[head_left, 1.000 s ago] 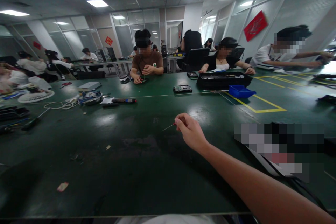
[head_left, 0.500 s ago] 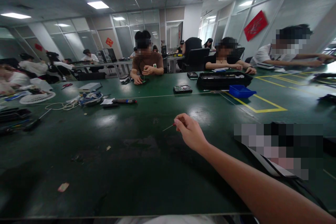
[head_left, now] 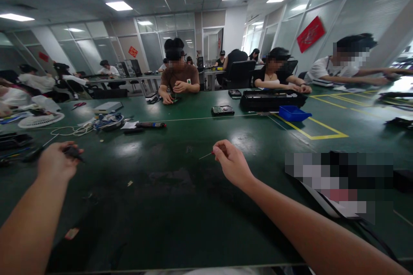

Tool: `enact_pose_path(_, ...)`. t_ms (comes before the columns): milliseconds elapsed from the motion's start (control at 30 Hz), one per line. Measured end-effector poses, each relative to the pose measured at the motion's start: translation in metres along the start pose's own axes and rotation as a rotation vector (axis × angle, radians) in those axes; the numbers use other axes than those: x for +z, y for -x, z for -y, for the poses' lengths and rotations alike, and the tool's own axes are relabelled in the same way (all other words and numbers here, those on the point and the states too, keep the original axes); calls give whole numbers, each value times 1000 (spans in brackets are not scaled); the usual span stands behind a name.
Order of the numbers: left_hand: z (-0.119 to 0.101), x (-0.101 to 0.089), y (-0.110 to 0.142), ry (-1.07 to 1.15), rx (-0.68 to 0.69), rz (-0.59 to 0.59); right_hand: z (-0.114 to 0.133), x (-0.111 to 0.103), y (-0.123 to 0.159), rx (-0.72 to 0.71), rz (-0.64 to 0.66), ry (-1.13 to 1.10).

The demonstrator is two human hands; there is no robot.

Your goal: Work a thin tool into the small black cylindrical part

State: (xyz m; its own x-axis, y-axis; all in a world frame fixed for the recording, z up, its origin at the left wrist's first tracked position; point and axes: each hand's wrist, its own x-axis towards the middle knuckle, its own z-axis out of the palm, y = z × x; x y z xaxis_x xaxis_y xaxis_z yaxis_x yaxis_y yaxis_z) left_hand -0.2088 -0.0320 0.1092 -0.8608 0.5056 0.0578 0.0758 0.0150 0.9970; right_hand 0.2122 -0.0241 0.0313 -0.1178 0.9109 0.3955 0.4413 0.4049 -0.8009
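My right hand hovers over the middle of the green table, fingers pinched on a thin screwdriver whose metal tip points left. My left hand is stretched out over the left side of the table, closed around a small dark object that I cannot make out. Both forearms reach in from the near edge.
A device with a blurred-out top lies at my right. Farther off are a black case, a blue bin, a hard drive, cables and tools and a white fan. Several people sit across the table.
My left arm has come into view and reached out at the left, hand closed on a small dark object. My right hand has stayed nearly in place with the screwdriver.
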Motion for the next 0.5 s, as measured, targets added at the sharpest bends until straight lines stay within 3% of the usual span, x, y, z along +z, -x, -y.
enact_pose_path(67,10,29,11,71,-114,187,-1,0,0,20,-8,5)
enact_pose_path(167,27,73,50,106,-97,412,-4,0,-1,51,-7,-16)
enact_pose_path(267,41,106,103,79,-42,725,-5,-1,-3,62,-36,-38)
enact_pose_path(367,46,125,152,-49,118,930,-2,-4,-5,63,-86,-32)
enact_pose_path(500,49,133,197,-151,258,1056,3,-10,-5,38,-149,-16)
